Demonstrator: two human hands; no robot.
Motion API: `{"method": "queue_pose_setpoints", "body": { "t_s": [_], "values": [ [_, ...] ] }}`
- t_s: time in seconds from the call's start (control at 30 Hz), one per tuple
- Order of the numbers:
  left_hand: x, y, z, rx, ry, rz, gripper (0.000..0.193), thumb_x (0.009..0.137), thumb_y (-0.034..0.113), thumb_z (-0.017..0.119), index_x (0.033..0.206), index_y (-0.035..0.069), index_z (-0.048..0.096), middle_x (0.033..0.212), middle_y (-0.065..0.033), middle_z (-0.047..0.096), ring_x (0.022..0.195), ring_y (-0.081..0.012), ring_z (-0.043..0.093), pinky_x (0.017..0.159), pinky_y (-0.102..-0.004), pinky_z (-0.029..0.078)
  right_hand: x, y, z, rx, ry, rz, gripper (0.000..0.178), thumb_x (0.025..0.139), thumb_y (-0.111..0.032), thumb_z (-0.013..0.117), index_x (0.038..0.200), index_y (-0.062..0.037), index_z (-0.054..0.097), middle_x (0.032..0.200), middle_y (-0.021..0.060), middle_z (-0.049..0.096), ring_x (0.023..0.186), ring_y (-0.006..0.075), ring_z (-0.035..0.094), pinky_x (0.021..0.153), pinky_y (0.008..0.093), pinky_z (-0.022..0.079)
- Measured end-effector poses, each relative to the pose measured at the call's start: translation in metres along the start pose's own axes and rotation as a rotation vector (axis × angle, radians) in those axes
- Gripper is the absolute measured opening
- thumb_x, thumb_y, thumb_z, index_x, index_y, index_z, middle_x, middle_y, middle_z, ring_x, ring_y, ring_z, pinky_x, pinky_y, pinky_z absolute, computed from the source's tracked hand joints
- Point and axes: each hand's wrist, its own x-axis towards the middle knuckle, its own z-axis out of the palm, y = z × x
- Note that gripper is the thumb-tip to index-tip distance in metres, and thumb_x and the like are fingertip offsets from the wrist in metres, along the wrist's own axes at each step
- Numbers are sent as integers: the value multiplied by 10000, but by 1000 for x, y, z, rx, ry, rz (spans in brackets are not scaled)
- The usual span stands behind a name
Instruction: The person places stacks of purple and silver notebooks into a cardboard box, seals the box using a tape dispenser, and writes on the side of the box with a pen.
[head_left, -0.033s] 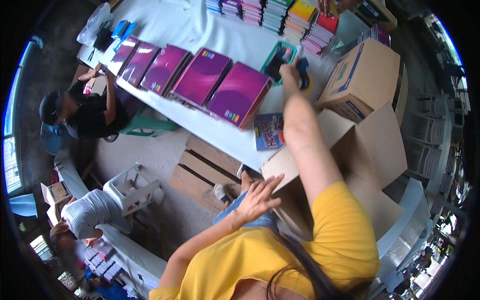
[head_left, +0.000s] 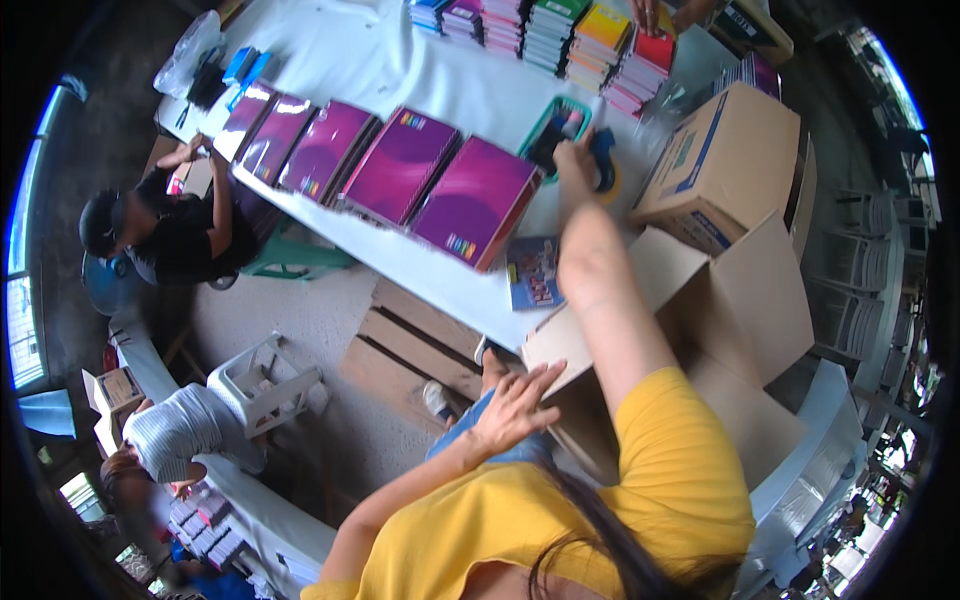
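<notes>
My right hand (head_left: 575, 160) is stretched out over the white table (head_left: 400, 60) and closed on a blue tape dispenser (head_left: 606, 168) with a tan roll, beside a teal tray (head_left: 548, 118). With fingers spread, my left hand (head_left: 515, 405) rests on the near flap of an open cardboard box (head_left: 740, 320) in front of me. A small colourful booklet (head_left: 532, 272) lies at the table's edge under my right forearm. Stacks of purple notebooks (head_left: 470, 200) lie in a row along the table's near side.
A closed cardboard box (head_left: 720, 165) stands right of my right hand. Piles of coloured notebooks (head_left: 590, 35) line the table's far side, another person's hand on them. Two people sit low at the left. A wooden pallet (head_left: 410, 345) and a white plastic stool (head_left: 260, 380) stand on the floor.
</notes>
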Motion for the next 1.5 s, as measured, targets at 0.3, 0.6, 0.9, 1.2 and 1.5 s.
{"method": "queue_pose_setpoints", "body": {
  "t_s": [0.3,0.6,0.9,1.2,1.5],
  "values": [
    [6,-9,-5,-26,-102,78,102,812,215,571,913,206,558,1528,-155,329,1295,-351,461,1014,-548,359,70,9,-21,-275,-261,-182,1165,761,-290,717,1512,-41,-138,1487,200,394,1298,277,496,1095,348,368],
    [10,-8,3,104,-57,149,115,732,164,623,842,194,609,1500,-180,375,1250,-338,500,999,-463,393,-114,-2,-304,-600,-431,-1321,366,865,-310,682,1056,-1,641,816,113,659,740,193,663,658,340,533],
    [19,-17,-7,97,-81,195,193,669,114,722,810,118,591,1479,-194,379,1167,-378,549,885,-406,540,-321,248,-383,-1129,-640,-700,591,734,10,641,1293,-173,576,1329,107,549,1310,325,452,1087,426,386],
    [69,-56,-43,74,-326,455,300,675,81,753,909,112,568,1444,-116,415,1210,-359,531,848,-403,578,-400,366,-290,-1195,-819,-655,1026,562,-407,858,1463,-330,372,1531,93,347,1431,362,263,1133,661,132],
    [116,-61,-27,14,-420,616,407,601,104,816,920,127,565,1456,-111,387,1178,-365,538,903,-431,540,-482,402,-239,-745,-164,-553,610,641,-255,806,1217,-244,604,1116,1,650,1034,210,607,954,505,399]
  ]
}}
